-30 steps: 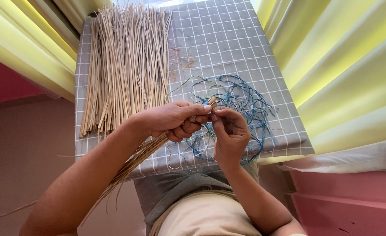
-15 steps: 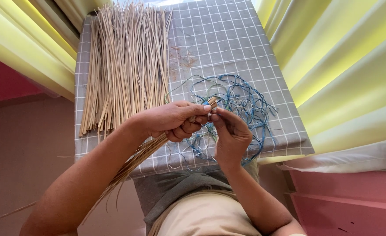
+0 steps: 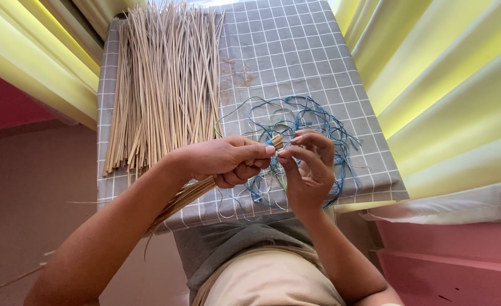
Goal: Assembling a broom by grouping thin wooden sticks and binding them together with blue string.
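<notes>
Binding in hand: the left hand (image 3: 225,161) was closed round a small bundle of thin sticks (image 3: 205,187), ends up, over the near edge of the checked tabletop (image 3: 296,51). The right hand (image 3: 310,167) pinched a blue cord (image 3: 296,122) w/ thumb & forefinger just at the bundle tip. Loose sticks (image 3: 160,85) lay in a heap beyond. Judged next: a tight wrap near the tip, w/o slack.
</notes>
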